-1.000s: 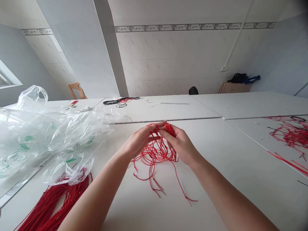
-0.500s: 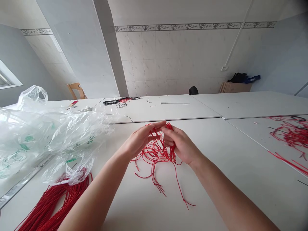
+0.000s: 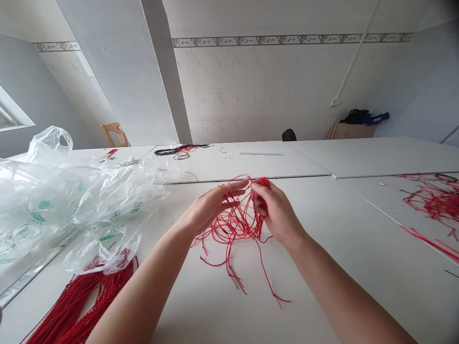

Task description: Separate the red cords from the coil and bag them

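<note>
A tangle of thin red cords (image 3: 233, 227) hangs between my two hands and lies on the white table (image 3: 315, 296), with knotted loose ends trailing toward me. My right hand (image 3: 272, 203) is closed on a gathered bunch of these cords, thumb and fingers pressed together. My left hand (image 3: 215, 205) faces it, its fingers long and bent inward, with several cords running over and between them. One strand arches above the gap between the hands. The far side of the left hand is hidden.
Clear plastic bags (image 3: 89, 200) cover the left side, over a bundle of dark red cord (image 3: 75, 306) and beside a metal ruler (image 3: 39, 267). More red cord (image 3: 437, 200) lies at right. Black cord (image 3: 179, 151) and a thin strip (image 3: 261, 154) lie farther back.
My right hand has moved right and slightly up with its bunch, opening a gap between the hands. A strand now bows across the top. The left hand has barely moved.
</note>
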{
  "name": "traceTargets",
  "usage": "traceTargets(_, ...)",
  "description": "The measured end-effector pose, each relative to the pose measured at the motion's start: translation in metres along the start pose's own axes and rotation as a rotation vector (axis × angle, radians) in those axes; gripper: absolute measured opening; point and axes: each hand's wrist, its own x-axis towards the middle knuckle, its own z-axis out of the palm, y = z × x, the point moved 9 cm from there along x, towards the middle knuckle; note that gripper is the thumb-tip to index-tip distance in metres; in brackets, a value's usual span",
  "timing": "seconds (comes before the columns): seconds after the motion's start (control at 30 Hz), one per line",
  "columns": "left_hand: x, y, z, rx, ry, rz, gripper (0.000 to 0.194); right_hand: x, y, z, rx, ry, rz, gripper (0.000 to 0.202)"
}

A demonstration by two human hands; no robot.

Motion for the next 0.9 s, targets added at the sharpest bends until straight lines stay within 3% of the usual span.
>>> traceTargets(0.1,0.000,-0.002,-0.005,0.007,0.012,0.000,0.040,0.005,-0.007,-0.019,0.226,0.175,-0.040,0.020)
traceTargets(0.17,0.000,-0.004,-0.007,0.013,0.022,-0.012,0.040,0.007,-0.004,-0.022,0.332,0.188,-0.009,0.020)
traceTargets(0.27,0.001,-0.005,-0.004,0.027,0.007,-0.023,0.040,0.006,0.007,-0.004,0.273,0.006,0.117,0.031)
traceTargets(0.37,0.000,-0.003,0.001,0.031,-0.022,-0.002,0.041,-0.004,0.016,0.016,0.014,-0.176,0.167,0.041)
traceTargets(0.47,-0.001,-0.004,-0.001,0.047,0.017,-0.023,0.041,-0.013,0.013,0.024,-0.197,-0.236,0.094,0.038)
traceTargets(0.57,-0.002,-0.005,0.001,0.047,0.014,-0.051,0.040,-0.015,0.008,0.026,-0.264,-0.250,0.042,0.033)
traceTargets(0.67,-0.002,-0.002,0.004,0.029,-0.013,-0.020,0.040,-0.008,0.003,0.015,-0.192,-0.145,-0.001,0.028)
traceTargets(0.77,-0.001,-0.001,0.002,0.042,-0.016,-0.006,0.041,-0.001,-0.002,-0.003,-0.024,0.046,-0.066,0.021)
traceTargets(0.9,0.000,-0.002,0.000,0.058,-0.023,-0.006,0.044,0.001,0.006,-0.011,0.181,0.164,-0.006,0.016)
